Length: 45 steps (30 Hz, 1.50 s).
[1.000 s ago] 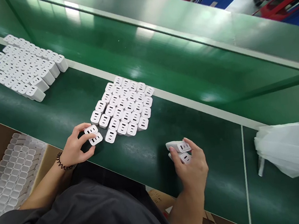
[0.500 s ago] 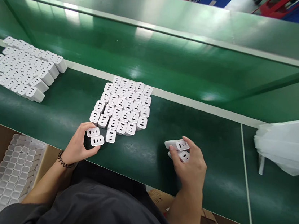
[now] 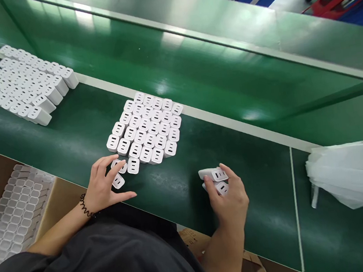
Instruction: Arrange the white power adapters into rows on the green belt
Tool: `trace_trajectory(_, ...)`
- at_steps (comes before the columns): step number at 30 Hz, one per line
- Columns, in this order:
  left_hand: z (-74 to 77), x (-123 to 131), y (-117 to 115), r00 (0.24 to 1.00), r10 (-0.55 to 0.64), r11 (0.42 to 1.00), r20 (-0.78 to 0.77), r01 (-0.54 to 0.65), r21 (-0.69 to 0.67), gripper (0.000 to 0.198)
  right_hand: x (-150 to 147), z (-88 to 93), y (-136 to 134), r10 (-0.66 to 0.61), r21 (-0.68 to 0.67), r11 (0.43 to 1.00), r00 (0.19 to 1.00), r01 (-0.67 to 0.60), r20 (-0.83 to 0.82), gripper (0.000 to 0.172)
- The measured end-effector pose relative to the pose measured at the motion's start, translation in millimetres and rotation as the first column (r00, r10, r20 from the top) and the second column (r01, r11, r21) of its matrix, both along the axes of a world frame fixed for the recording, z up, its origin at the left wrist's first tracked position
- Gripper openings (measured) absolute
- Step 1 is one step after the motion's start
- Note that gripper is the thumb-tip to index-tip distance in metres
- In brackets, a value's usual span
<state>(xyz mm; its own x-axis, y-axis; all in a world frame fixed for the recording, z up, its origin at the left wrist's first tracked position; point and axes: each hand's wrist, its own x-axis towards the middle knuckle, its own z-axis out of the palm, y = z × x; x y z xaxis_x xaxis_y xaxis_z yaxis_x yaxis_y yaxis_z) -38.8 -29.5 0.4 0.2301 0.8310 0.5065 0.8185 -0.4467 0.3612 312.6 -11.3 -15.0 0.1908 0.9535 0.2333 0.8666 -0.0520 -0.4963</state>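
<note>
My left hand (image 3: 103, 185) holds two white charger plugs (image 3: 118, 174) between thumb and fingers, just at the near left corner of a block of several upright white chargers (image 3: 147, 129) on the green belt (image 3: 77, 126). My right hand (image 3: 230, 198) is closed round two more white chargers (image 3: 216, 180), stacked one on the other, their port faces turned toward the block. It rests on the belt to the right of the block, apart from it.
A larger block of white chargers (image 3: 25, 87) stands at the far left of the belt. A cardboard box with a tray of chargers (image 3: 10, 214) sits below left. Crumpled white plastic bags (image 3: 351, 174) lie at right. A raised green shelf (image 3: 221, 29) runs behind.
My left hand has shifted its two chargers slightly down and tilted them, its thumb now stretched out to the right. The right hand has barely moved.
</note>
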Motion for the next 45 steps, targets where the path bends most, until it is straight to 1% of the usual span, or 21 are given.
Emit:
trace_trajectory(1, -2.7, 4, -1, 0.998, 0.039, 0.999, -0.044, -0.040, -0.007, 0.076, 0, -0.2, 0, 0.003, 0.000, 1.000, 1.000, -0.003, 0.001, 0.060)
trace_trajectory(3, -5.6, 6, 0, 0.997, 0.041, 0.999, -0.071, -0.043, -0.020, 0.064, 1, -0.4, 0, 0.012, -0.006, 1.000, 1.000, -0.012, 0.001, 0.060)
trace_trajectory(7, -2.6, -9, 12, 0.987, -0.158, 0.987, 0.001, 0.158, -0.015, 0.039, 1, -0.3, -1, 0.024, -0.008, 1.000, 1.000, -0.024, 0.001, 0.058)
trace_trajectory(10, 2.2, -23, 22, 0.953, -0.296, 0.952, 0.069, 0.300, -0.064, 0.034, 1, -0.8, 0, 0.026, 0.003, 1.000, 1.000, -0.026, 0.002, 0.057)
trace_trajectory(12, 4.2, -29, 28, 0.921, -0.377, 0.917, 0.099, 0.386, -0.096, 0.043, 1, -1.3, 0, 0.031, 0.004, 1.000, 1.000, -0.031, -0.002, 0.057)
trace_trajectory(14, 5.2, -31, 35, 0.887, -0.448, 0.881, 0.112, 0.460, -0.115, 0.060, 1, -1.6, 0, 0.041, -0.005, 0.999, 0.999, -0.041, -0.007, 0.058)
trace_trajectory(16, 5.5, -32, 42, 0.865, -0.493, 0.856, 0.091, 0.501, -0.126, 0.075, 2, -0.9, 0, 0.045, -0.013, 0.999, 0.999, -0.045, -0.010, 0.059)
trace_trajectory(18, 5.6, -32, 47, 0.855, -0.517, 0.847, 0.036, 0.517, -0.120, 0.085, 2, 1.3, -1, 0.052, -0.027, 0.998, 0.998, -0.052, -0.022, 0.060)
trace_trajectory(21, 5.0, -32, 48, 0.863, -0.505, 0.861, -0.029, 0.501, -0.082, 0.092, 5, 6.5, -3, 0.105, -0.084, 0.990, 0.989, -0.114, -0.103, 0.068)
trace_trajectory(23, 3.8, -33, 44, 0.890, -0.457, 0.888, -0.003, 0.455, -0.064, 0.098, 9, 9.4, -3, 0.153, -0.128, 0.976, 0.973, -0.176, -0.172, 0.071)
trace_trajectory(25, 2.2, -32, 37, 0.919, -0.389, 0.916, 0.062, 0.393, -0.076, 0.103, 13, 10.1, -1, 0.184, -0.143, 0.967, 0.965, -0.211, -0.185, 0.064)
trace_trajectory(27, 0.5, -31, 30, 0.938, -0.323, 0.936, 0.129, 0.337, -0.107, 0.104, 15, 8.9, 2, 0.200, -0.125, 0.968, 0.971, -0.216, -0.132, 0.056)
trace_trajectory(30, -1.7, -29, 22, 0.949, -0.253, 0.946, 0.187, 0.283, -0.158, 0.101, 10, 7.6, 8, 0.140, -0.009, 0.990, 0.990, -0.140, 0.022, 0.054)
trace_trajectory(32, -3.0, -27, 20, 0.950, -0.232, 0.944, 0.210, 0.272, -0.187, 0.100, -4, 10.1, 8, 0.062, 0.143, 0.987, 0.993, -0.077, 0.103, 0.052)
trace_trajectory(33, -3.6, -26, 19, 0.948, -0.228, 0.942, 0.220, 0.272, -0.196, 0.098, -15, 12.5, 7, 0.057, 0.221, 0.972, 0.992, -0.081, 0.116, 0.047)
trace_trajectory(34, -4.3, -25, 19, 0.947, -0.224, 0.941, 0.230, 0.272, -0.202, 0.095, -28, 15.3, 6, 0.092, 0.281, 0.952, 0.990, -0.119, 0.107, 0.041)
trace_trajectory(36, -5.4, -23, 20, 0.946, -0.217, 0.941, 0.241, 0.269, -0.207, 0.090, -57, 20.4, 2, 0.292, 0.323, 0.900, 0.955, -0.294, 0.053, 0.030)
trace_trajectory(38, -6.2, -22, 22, 0.949, -0.210, 0.940, 0.234, 0.262, -0.219, 0.084, -87, 22.5, -1, 0.502, 0.296, 0.831, 0.864, -0.471, -0.034, 0.033)
trace_trajectory(39, -6.4, -22, 23, 0.951, -0.208, 0.937, 0.227, 0.261, -0.232, 0.082, -100, 21.8, -2, 0.564, 0.284, 0.801, 0.823, -0.526, -0.066, 0.035)
trace_trajectory(41, -6.3, -22, 25, 0.953, -0.215, 0.929, 0.213, 0.267, -0.257, 0.078, -120, 17.3, -3, 0.629, 0.260, 0.763, 0.773, -0.592, -0.085, 0.039)
trace_trajectory(45, -5.6, -22, 28, 0.946, -0.246, 0.915, 0.213, 0.299, -0.273, 0.075, -130, 4.4, -6, 0.643, 0.256, 0.748, 0.764, -0.612, -0.053, 0.042)
